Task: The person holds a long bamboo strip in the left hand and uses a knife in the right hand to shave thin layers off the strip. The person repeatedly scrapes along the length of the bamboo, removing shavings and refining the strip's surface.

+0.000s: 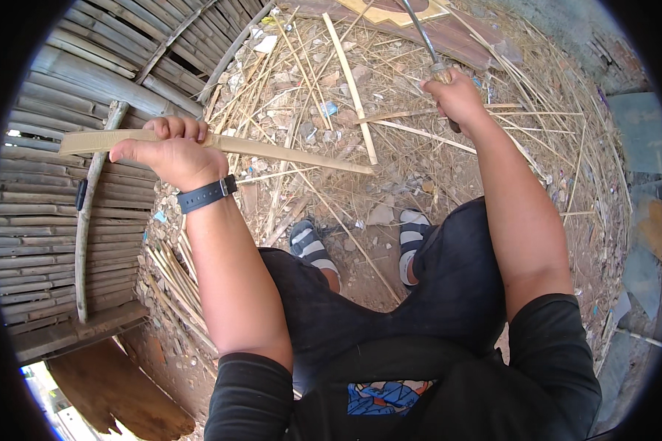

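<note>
My left hand [173, 154] is closed round a flat, pale bamboo strip [294, 153], its thumb lying along the strip toward the wall. The strip runs from the bamboo wall at left to a narrower end above the ground in the middle. Out to the far right, my right hand [457, 99] grips the handle of a long-bladed knife [421, 31]. Its metal blade points away from me, and its tip passes near the top edge of the view. The handle's lower end shows beneath my fist. Knife and strip are well apart.
A bamboo slat wall [59, 220] with an upright pole [88, 220] stands at left. Split bamboo pieces [349, 84] and thin slivers litter the stony ground. Near my left forearm lies a bundle of strips [175, 275]. A reddish board [463, 37] lies at the far side.
</note>
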The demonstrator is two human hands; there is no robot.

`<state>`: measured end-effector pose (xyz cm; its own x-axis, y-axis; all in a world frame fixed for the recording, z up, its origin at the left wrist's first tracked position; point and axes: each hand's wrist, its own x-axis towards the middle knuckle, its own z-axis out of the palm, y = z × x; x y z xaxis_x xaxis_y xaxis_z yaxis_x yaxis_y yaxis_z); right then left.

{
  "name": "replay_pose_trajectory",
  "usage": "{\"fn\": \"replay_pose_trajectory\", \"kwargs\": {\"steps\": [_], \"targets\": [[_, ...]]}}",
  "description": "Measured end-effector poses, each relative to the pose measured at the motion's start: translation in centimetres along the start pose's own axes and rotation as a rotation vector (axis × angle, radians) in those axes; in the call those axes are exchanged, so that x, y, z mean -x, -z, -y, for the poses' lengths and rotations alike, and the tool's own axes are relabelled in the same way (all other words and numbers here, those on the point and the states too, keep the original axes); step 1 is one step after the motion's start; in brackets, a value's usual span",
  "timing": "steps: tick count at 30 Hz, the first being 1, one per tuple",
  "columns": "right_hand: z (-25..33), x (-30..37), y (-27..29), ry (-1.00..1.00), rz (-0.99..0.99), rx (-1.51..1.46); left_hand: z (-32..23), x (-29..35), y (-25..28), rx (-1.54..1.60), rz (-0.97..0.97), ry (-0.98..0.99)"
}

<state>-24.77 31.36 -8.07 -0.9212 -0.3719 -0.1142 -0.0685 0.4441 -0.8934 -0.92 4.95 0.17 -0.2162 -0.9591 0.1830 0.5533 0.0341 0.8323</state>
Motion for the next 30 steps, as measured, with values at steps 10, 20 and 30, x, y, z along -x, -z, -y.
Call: {"fn": "replay_pose_trajectory", "kwargs": {"steps": [10, 20, 30], "targets": [[1.7, 2.3, -4.1, 0.042, 0.11, 0.062, 0.9, -1.4, 0.9, -0.041, -0.063, -0.044], [-4.5, 5.9, -16.7, -0.18, 0.04, -0.248, 0.6, -3.0, 2.6, -0.083, -0.164, -0.039], [-14.7, 12.9, -24.9, -0.418, 0.144, 0.228, -0.3, -5.6, 6.1, -0.199, -0.388, -0.094]]}}
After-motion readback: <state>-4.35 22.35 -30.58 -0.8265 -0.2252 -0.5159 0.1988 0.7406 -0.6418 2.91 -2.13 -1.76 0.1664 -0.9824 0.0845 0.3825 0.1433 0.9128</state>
